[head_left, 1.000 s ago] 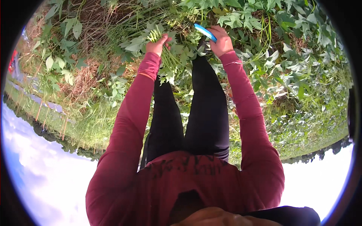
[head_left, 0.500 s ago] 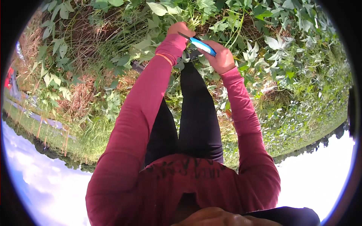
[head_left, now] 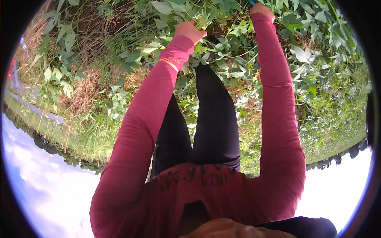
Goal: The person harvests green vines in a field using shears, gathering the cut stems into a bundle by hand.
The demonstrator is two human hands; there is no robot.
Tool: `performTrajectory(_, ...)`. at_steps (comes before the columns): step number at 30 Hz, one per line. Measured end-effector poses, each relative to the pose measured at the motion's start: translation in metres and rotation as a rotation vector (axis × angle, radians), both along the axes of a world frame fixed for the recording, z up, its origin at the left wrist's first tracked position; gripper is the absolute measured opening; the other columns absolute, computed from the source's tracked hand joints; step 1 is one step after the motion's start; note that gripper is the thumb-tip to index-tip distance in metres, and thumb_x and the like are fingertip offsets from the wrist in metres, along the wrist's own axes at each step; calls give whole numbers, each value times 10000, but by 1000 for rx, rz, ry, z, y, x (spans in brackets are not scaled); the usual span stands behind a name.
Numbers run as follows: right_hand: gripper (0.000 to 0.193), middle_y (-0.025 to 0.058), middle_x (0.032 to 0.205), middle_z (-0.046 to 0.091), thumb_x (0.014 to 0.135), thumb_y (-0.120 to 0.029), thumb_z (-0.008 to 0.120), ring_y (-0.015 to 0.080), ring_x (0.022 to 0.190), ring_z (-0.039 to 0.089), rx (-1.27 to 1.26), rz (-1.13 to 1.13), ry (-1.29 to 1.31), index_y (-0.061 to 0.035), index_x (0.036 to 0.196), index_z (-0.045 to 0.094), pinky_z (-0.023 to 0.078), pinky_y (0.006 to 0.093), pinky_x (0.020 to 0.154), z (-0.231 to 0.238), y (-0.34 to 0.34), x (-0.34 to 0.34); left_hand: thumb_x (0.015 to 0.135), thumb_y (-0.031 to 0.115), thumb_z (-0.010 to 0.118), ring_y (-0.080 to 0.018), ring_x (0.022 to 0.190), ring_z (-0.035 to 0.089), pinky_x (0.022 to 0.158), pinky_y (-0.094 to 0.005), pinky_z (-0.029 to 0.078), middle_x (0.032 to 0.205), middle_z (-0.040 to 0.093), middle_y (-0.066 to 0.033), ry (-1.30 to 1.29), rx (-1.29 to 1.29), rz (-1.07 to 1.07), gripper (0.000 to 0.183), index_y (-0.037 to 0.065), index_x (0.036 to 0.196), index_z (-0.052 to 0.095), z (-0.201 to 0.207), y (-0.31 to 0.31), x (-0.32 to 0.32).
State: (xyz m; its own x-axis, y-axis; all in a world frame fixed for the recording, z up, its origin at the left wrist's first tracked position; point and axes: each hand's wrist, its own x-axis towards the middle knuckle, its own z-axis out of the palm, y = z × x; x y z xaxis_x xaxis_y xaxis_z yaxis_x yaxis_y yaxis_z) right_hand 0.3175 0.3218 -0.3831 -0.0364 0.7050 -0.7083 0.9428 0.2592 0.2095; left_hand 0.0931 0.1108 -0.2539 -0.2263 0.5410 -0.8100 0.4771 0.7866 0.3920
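Vines (head_left: 301, 53) around the black trousers (head_left: 216, 119), left hand (head_left: 191, 31) just ahead of the trousers, fingers curled around leafy stems (head_left: 203, 18), right hand (head_left: 262, 10) ahead and to their right, beside a barely visible blue handle (head_left: 252, 2), its fingers too hidden to tell.

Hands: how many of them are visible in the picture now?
2: the left hand, among green leaves at the upper middle, and the right hand, farther right near the top edge. Neither shows in full; no others appear.
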Motion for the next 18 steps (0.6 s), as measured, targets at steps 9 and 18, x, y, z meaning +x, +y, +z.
performTrajectory(9, 452, 174, 1196, 663, 915, -446, 536, 368, 1086, 650, -106, -7, -115, -142, 1229, 648, 509, 492, 917, 98, -21, -29, 694, 401, 775, -339, 851, 685, 797, -419, 536, 909, 708, -168, 23, 28, 63, 496, 21, 1003, 693, -6, -22, -13)
performTrajectory(18, 261, 97, 1011, 727, 872, -297, 596, 269, 957, 691, 181, -36, -55, -105, 959, 751, 554, 388, 785, 26, 9, 22, 694, 397, 786, -260, 683, 684, 687, -362, 538, 755, 705, -110, 89, 72, -38, 404, 107, 969, 733, -13, -9, -8)
